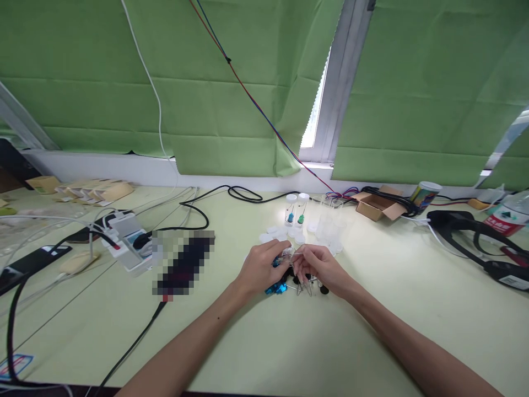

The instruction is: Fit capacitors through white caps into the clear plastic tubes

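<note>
My left hand [264,266] is closed around a small clear object [288,252], perhaps a vial; my fingers hide most of it. My right hand [325,268] meets it from the right, thumb and finger pinching a thin metal wire [296,253]. Under both hands lies a pile of binder clips: blue ones [276,288] on the left, black ones [324,289] on the right, wire handles showing between. Just beyond stand two capped clear vials, one with a blue clip [291,218], the other with a green clip [301,219]. White round caps [271,230] lie around them.
Uncapped clear vials [330,212] stand behind my right hand. An open cardboard box [378,205], a can [425,194] and a black headset [467,226] are to the right. On the left are a power strip [126,237], black cables [202,212] and a blurred dark object [185,264].
</note>
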Motion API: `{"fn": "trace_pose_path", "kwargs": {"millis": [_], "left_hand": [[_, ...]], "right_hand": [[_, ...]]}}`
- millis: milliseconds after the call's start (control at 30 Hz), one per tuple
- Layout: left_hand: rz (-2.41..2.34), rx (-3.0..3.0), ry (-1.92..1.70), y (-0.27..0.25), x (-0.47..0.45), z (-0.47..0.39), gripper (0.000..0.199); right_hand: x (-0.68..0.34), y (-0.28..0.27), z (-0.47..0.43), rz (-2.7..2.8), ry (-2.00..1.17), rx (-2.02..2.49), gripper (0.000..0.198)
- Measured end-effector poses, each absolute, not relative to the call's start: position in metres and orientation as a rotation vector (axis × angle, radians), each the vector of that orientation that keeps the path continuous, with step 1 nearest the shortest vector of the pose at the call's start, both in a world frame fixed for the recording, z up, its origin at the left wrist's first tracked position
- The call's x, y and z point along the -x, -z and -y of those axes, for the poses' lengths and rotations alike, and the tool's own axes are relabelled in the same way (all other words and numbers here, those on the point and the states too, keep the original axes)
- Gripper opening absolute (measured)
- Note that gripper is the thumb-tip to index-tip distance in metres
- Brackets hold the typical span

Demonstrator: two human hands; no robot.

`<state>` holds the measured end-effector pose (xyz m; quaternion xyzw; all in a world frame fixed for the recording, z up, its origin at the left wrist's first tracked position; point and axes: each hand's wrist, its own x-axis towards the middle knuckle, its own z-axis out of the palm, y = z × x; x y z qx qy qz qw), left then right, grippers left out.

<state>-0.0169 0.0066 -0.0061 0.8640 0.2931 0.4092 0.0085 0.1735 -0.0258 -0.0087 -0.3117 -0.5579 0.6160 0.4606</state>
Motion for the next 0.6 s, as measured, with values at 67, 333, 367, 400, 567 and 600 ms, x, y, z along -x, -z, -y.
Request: {"fn": "trace_pose_path", "kwargs": {"millis": [67,333,367,400,567,600], "left_hand": [[-0.922,-2.696,-1.271,0.0063,0.0171,-0.0066,0.018],[-0.923,-2.714,-1.218,0.0064,0.0152,-0.0055,0.017],[-0.915,-2.722,-1.201,0.0065,0.0147,-0.0051,0.017],[-0.908,-2.728,-1.186,0.0067,0.0142,-0.0047,0.017],[-0.895,-2.735,-1.181,0.0077,0.0136,-0.0038,0.017],[-0.891,-2.737,-1.19,0.0077,0.0136,-0.0037,0.017]], "right_hand": [[-0.1744,0.0093,0.0253,1.38,-1.513,0.757,0.044],[-0.1748,0.0107,0.0267,1.436,-1.511,0.757,0.039],[-0.1743,0.0107,0.0274,1.451,-1.505,0.766,0.038],[-0.1738,0.0106,0.028,1.463,-1.501,0.776,0.037],[-0.1723,0.0089,0.0292,1.481,-1.483,0.805,0.036],[-0.1723,0.0083,0.0292,1.483,-1.48,0.806,0.036]]}}
